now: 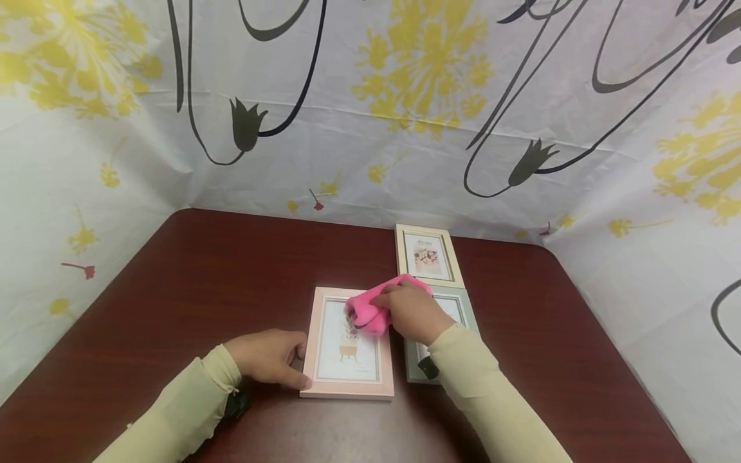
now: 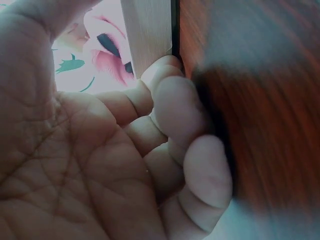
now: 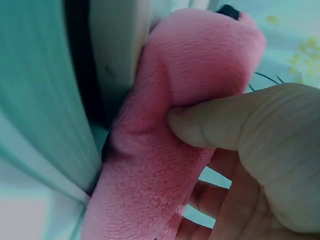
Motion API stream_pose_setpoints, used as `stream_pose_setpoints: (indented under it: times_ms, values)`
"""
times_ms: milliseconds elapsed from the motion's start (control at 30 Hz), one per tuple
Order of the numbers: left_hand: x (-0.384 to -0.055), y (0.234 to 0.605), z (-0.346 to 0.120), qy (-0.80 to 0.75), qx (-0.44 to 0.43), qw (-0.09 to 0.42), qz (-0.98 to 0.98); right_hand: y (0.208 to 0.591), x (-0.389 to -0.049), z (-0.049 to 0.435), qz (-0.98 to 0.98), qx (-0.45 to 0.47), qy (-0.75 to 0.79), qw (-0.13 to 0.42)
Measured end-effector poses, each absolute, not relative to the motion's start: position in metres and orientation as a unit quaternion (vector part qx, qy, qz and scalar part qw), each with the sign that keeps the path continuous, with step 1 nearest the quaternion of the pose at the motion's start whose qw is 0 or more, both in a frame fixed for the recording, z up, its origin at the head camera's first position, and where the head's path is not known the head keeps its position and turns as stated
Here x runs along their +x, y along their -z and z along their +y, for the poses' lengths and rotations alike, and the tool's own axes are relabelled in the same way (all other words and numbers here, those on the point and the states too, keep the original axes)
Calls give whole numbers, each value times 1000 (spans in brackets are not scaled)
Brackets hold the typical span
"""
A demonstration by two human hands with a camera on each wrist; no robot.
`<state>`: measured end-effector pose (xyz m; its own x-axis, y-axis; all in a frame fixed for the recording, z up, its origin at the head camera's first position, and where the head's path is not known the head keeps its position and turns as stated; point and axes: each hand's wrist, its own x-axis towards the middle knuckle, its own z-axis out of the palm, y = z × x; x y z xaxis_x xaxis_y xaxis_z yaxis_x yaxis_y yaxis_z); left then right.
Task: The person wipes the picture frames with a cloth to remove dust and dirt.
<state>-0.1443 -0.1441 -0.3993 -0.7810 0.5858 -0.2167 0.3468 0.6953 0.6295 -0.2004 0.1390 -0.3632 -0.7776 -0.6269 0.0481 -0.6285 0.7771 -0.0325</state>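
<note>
A pink picture frame [image 1: 346,393] lies flat on the table, with a potted-plant print behind its pane. My left hand [image 1: 269,357] holds it by the left side, thumb at the lower left corner. In the left wrist view the curled fingers [image 2: 172,107] rest low by the frame's edge [image 2: 150,35], close to the tabletop. My right hand [image 1: 413,312] grips a folded, fuzzy pink cloth [image 1: 370,312] over the frame's upper right part, covering some of the print. The right wrist view shows the thumb pressing into the cloth [image 3: 150,165].
Right of the pink frame lies a grey-green picture frame [image 1: 467,308], partly under my right forearm. A cream picture frame [image 1: 401,254] with a flower print lies behind it, near the table's back edge. Patterned white sheeting [image 1: 324,148] surrounds the dark red table [image 1: 243,270].
</note>
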Motion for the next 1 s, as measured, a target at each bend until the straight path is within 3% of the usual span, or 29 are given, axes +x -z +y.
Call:
stream_pose_setpoints:
  times_ms: [200,367,567,767,1000]
  values:
    - [-144,399,-144,-286,255,201,901,361,-180,145,-917,390,-82,-13]
    - [-142,397,-144,-288,252,199,902,357,-148,147,-886,457,-82,3]
    - [-140,395,-145,-298,247,198,901,355,-128,145,-885,461,-64,14]
    - [-141,396,-144,-296,247,198,901,358,-137,144,-900,432,-50,33]
    - [-141,398,-142,-300,243,197,901,351,-170,144,-927,353,-56,115]
